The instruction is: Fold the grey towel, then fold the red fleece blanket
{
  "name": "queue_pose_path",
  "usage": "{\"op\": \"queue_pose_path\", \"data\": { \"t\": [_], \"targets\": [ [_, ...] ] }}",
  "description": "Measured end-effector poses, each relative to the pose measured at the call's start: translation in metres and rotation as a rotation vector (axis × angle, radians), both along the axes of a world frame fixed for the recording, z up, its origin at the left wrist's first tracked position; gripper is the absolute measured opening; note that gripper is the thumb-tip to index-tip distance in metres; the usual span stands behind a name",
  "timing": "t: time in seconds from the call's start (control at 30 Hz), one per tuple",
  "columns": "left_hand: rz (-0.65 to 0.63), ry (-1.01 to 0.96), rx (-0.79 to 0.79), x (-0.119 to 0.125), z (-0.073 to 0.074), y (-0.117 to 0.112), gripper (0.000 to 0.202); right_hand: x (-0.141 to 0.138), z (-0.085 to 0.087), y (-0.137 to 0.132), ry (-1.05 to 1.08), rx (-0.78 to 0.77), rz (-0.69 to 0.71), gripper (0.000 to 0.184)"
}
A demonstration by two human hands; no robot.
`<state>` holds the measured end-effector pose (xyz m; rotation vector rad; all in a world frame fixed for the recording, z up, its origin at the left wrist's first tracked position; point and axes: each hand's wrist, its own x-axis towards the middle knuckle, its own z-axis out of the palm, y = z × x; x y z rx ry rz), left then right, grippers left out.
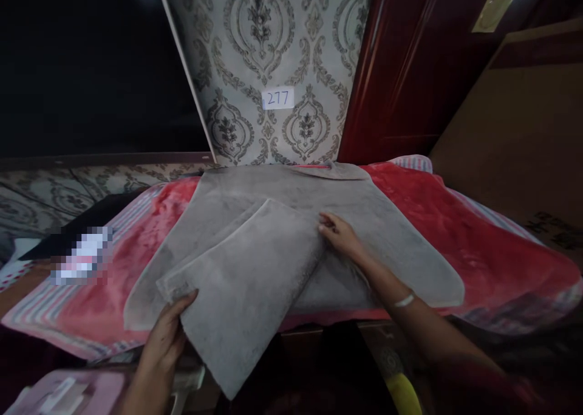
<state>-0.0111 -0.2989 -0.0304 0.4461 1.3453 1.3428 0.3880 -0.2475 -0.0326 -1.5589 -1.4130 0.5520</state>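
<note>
A folded grey plush cloth is held up at a slant over the near edge of the table. My left hand grips its left edge, thumb on top and fingers underneath. At the upper right corner of the cloth, my right hand has its fingers closed on the edge. Beneath lies a larger grey plush cloth, spread out flat, with a flap folded over at its far edge. Whether the two grey pieces are joined cannot be seen.
A red plush blanket with striped borders covers the table. A dark screen stands at the left, a cardboard box at the right. A paper label reading 277 is on the wall. A pink stool is at the lower left.
</note>
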Motion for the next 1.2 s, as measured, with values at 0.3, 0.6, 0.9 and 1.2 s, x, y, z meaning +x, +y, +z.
{"op": "queue_pose_path", "data": {
  "t": [0.3, 0.6, 0.9, 1.2],
  "targets": [
    [0.033, 0.024, 0.059, 0.014, 0.003, -0.016, 0.037, -0.036, 0.041, 0.097, -0.315, -0.473, 0.266, 0.034],
    [-0.066, 0.173, 0.166, 0.009, 0.034, -0.007, 0.065, -0.03, 0.037, 0.066, 0.419, -0.525, 0.4, 0.022],
    [-0.451, 0.344, 0.317, 0.019, 0.125, 0.096, 0.06, 0.038, 0.078, -0.017, 0.709, -0.231, 0.242, 0.027],
    [-0.68, 0.756, 0.109, 0.063, 0.043, 0.172, 0.055, 0.044, -0.016, -0.016, 0.687, -0.337, -0.079, 0.018]
  ]
}}
